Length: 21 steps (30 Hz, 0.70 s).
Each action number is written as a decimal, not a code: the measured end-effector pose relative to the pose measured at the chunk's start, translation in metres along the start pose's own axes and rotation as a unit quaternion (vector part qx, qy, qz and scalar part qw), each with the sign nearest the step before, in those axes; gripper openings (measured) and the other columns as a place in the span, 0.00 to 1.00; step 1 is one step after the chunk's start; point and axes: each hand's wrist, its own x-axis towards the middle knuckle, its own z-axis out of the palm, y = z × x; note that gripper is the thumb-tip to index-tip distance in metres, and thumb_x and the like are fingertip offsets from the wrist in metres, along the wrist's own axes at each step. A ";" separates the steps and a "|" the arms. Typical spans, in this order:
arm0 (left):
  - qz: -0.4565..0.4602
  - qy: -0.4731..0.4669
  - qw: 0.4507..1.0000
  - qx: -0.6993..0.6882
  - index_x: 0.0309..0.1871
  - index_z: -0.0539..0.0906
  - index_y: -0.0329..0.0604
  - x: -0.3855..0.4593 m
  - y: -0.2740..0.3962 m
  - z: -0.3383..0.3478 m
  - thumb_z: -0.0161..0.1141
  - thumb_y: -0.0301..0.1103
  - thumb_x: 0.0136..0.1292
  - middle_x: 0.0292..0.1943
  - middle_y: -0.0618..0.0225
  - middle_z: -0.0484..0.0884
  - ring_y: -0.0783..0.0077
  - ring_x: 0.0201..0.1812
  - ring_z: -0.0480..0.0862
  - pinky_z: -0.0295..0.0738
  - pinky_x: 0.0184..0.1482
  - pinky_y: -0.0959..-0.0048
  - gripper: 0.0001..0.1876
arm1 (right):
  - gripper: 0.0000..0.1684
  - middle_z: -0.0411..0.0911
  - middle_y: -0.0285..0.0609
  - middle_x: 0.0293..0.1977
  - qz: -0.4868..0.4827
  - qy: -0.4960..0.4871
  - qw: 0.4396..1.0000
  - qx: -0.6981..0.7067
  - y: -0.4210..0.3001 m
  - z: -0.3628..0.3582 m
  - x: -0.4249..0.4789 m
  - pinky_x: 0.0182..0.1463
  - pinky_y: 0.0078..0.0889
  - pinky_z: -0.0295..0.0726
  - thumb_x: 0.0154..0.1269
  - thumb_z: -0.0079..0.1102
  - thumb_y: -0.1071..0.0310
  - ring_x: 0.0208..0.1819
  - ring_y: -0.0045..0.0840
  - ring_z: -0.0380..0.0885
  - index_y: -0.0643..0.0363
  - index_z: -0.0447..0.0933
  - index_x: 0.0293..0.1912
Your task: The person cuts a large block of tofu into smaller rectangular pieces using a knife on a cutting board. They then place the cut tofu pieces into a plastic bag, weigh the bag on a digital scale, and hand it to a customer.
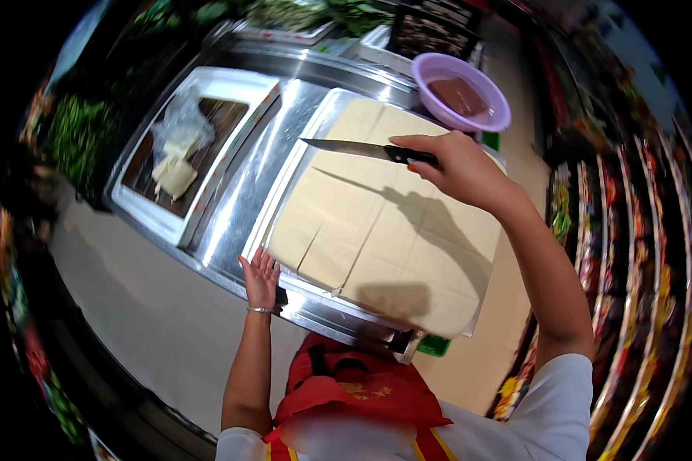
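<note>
A large pale slab of what looks like tofu (346, 213) lies on a white tray (263, 219), with cut lines running across it. My right hand (458, 164) grips a knife (357, 148) by its black handle. The blade points left above the slab's far part, and its shadow falls on the surface below. My left hand (259, 279) is at the slab's near left corner, palm up with fingers spread and nothing in it. Whether its fingertips touch the tray edge, I cannot tell.
Left on the steel counter (230, 230), a white foam box (190, 230) holds a pale block (175, 176) and a crumpled plastic bag (181, 124). A purple basin (499, 118) with a reddish-brown block (458, 95) stands at the far right. Leafy greens (83, 138) and stocked shelves (628, 259) flank the counter.
</note>
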 end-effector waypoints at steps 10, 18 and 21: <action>0.096 0.045 0.989 -0.106 0.66 0.56 0.38 -0.043 -0.017 -0.007 0.29 0.57 0.68 0.64 0.58 0.60 0.64 0.65 0.60 0.51 0.65 0.64 0.34 | 0.16 0.77 0.55 0.26 -0.094 -0.260 0.933 -0.233 -0.087 0.069 0.121 0.36 0.42 0.74 0.56 0.55 0.71 0.29 0.45 0.76 0.56 0.78 0.47; 0.092 0.059 0.982 -0.153 0.66 0.56 0.39 -0.043 -0.008 -0.016 0.29 0.56 0.69 0.65 0.60 0.59 0.65 0.65 0.60 0.50 0.66 0.64 0.32 | 0.15 0.76 0.56 0.26 -0.118 -0.274 0.921 -0.250 -0.098 0.088 0.135 0.38 0.42 0.75 0.56 0.53 0.71 0.30 0.46 0.76 0.57 0.78 0.45; 0.093 0.049 0.982 -0.156 0.66 0.57 0.40 -0.043 -0.008 -0.017 0.28 0.56 0.69 0.65 0.61 0.59 0.65 0.65 0.60 0.50 0.66 0.64 0.32 | 0.13 0.76 0.55 0.25 -0.117 -0.277 0.920 -0.252 -0.102 0.092 0.133 0.38 0.43 0.75 0.57 0.52 0.70 0.29 0.46 0.76 0.58 0.78 0.43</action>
